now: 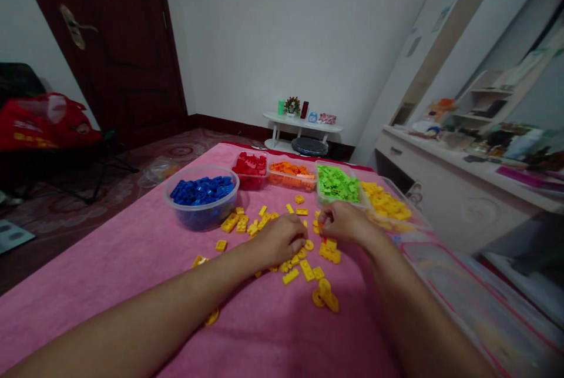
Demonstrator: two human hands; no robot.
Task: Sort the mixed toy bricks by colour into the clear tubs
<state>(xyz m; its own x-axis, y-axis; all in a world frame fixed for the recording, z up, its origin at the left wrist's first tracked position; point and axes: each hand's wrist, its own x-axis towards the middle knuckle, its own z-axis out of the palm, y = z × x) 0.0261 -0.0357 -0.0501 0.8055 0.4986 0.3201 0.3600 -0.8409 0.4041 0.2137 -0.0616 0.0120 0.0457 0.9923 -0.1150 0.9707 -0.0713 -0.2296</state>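
While both hands rest low among loose yellow blocks (306, 270) on the pink-covered surface (132, 260), the left hand (286, 240) curls over the pile, its grip hidden; whether it holds a piece cannot be told. The right hand (341, 222) bunches its fingertips against small pieces; a firm hold is not confirmed. Risk, in my judgement: a low sweep of the left forearm could scatter strays lying beside it. A careless lift of the right hand could nudge the box of green pieces (337, 183) just beyond its knuckles, spilling some. Containers: beyond-left of the left hand, a bowl (177, 208) of blue pieces (202, 191); farther beyond, boxes of red pieces (250, 165) and orange pieces (291, 168); beyond-right of the right hand, a box of yellow pieces (385, 200).
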